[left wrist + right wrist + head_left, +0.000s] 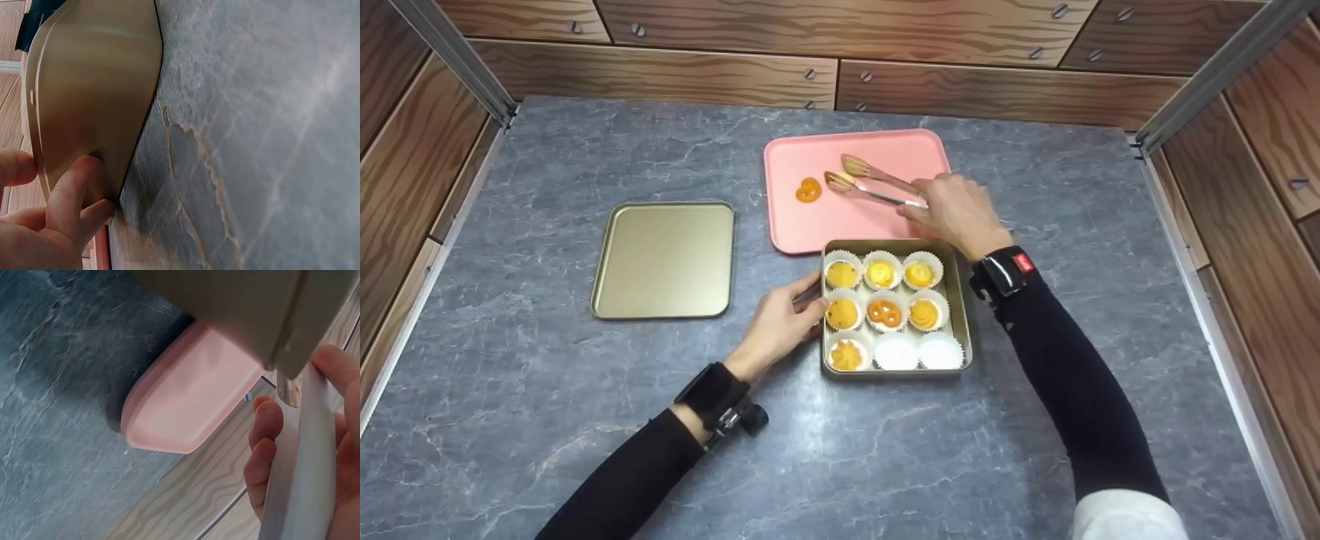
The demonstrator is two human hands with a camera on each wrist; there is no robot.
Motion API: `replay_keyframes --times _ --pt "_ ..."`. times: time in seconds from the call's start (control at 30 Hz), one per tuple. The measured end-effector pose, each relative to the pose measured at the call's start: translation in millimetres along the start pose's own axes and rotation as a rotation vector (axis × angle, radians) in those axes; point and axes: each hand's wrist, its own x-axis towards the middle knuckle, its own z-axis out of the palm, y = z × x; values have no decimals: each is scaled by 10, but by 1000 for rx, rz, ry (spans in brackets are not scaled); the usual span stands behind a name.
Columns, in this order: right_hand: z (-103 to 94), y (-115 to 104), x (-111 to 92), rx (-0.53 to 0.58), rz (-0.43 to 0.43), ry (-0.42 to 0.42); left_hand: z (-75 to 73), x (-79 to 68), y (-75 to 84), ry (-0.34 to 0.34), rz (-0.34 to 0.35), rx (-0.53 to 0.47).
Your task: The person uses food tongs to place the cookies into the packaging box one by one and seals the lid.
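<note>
1. Your square gold tin (964, 307) stands on the grey marble-patterned tabletop (660, 465), open at the top, its far side just beside the near edge of the pink tray (777, 241).
2. Inside the tin you have nine white fluted paper cups, three rows of three. In the far row, from the left: a round speckled cookie (841, 275), then two cookies with yellow centres (880, 273).
3. The middle row holds another round speckled cookie (842, 314), a pretzel-shaped cookie (884, 313) and a swirled cookie (923, 314).
4. In the near row, the left cup holds a star-shaped cookie (846, 355); the middle and right paper cups (919, 352) show only white insides.
5. On the pink tray lies a second pretzel-shaped cookie (808, 190), left of the tongs. A pale yellow piece (847, 179) sits between the tong tips, partly hidden; you cannot tell whether they touch it.
6. Your left hand (780, 324) holds the tin's left wall, thumb at the rim and bent fingertips against the outside.
7. Your right hand (958, 212) grips the tongs (891, 196) by their metal handles, above the tray, with the arms spread apart.
8. The square gold lid (664, 260) lies left of the tin, well apart.
9. Your right wristband (1001, 271) carries a red tag (1023, 262); its pale marking is too small to read.
</note>
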Motion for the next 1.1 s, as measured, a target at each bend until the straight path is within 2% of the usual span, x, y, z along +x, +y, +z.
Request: replay_keyframes --times 0.23,0.53,0.7,1.1 --pt "14 3 -16 -23 -20 20 6 0 -6 -4 -6 -5" --pt "34 59 -125 3 -55 54 9 -2 -9 5 -3 -7" --pt "22 88 -213 -1 -66 83 14 1 -13 10 19 -11" --pt "-4 204 -521 35 -109 178 10 -10 12 12 -22 -5"
